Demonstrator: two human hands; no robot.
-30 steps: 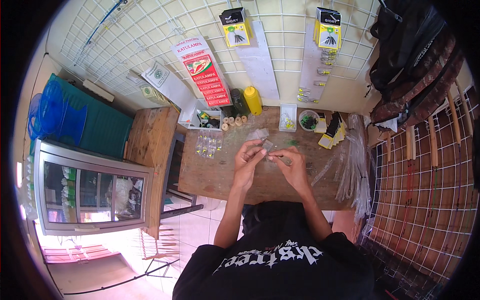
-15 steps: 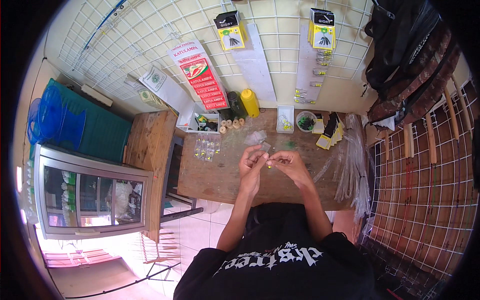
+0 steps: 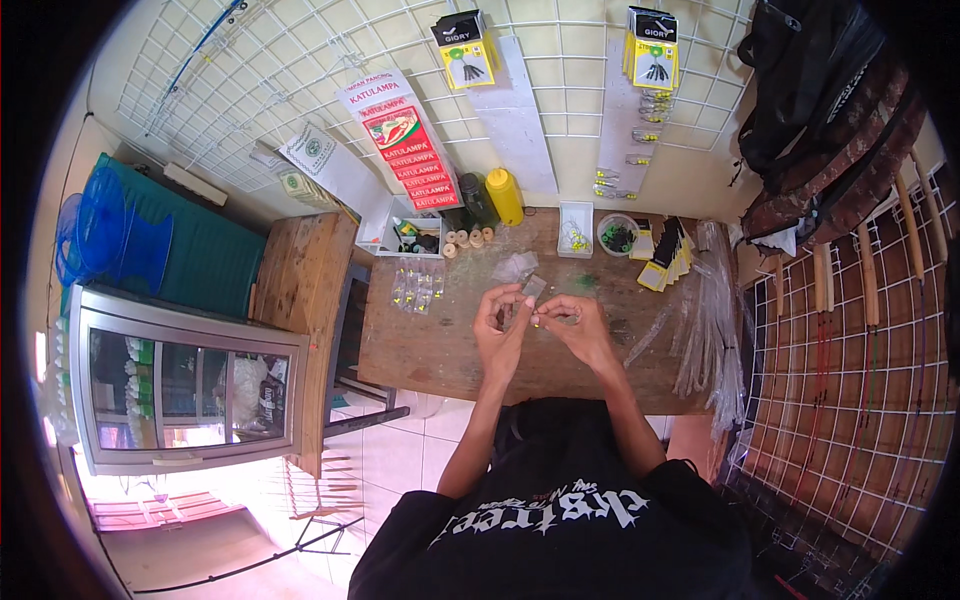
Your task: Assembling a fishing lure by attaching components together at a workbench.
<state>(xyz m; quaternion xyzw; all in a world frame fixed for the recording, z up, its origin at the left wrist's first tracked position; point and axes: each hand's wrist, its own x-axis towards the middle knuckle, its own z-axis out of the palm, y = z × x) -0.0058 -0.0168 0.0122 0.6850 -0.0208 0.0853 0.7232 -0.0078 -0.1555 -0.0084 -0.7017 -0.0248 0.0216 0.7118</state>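
Note:
Over the wooden table (image 3: 465, 355), my two hands meet fingertip to fingertip. My left hand (image 3: 500, 328) is closed on a small clear plastic bag (image 3: 536, 287), whose end sticks up past the fingers. A tiny yellow piece (image 3: 537, 323) shows at the pinched fingers of my right hand (image 3: 580, 330); its exact kind is too small to tell. Just beyond my left hand lies a loose pile of similar clear bags (image 3: 515, 267). Filled bags with yellow bits (image 3: 416, 286) lie in rows to the left. At the back, a white tray (image 3: 575, 207) holds more yellow pieces.
A round tub of dark pieces (image 3: 618, 237), black-and-yellow cards (image 3: 668, 255) and long clear plastic strips (image 3: 708, 320) occupy the right side. Back left stand a white box (image 3: 400, 245), wooden spools (image 3: 462, 240), a dark bottle (image 3: 478, 200) and a yellow bottle (image 3: 504, 197).
The clear bag now stands up more visibly from my left fingers. My hands stay together with the yellow piece between them; the whole view has shifted slightly.

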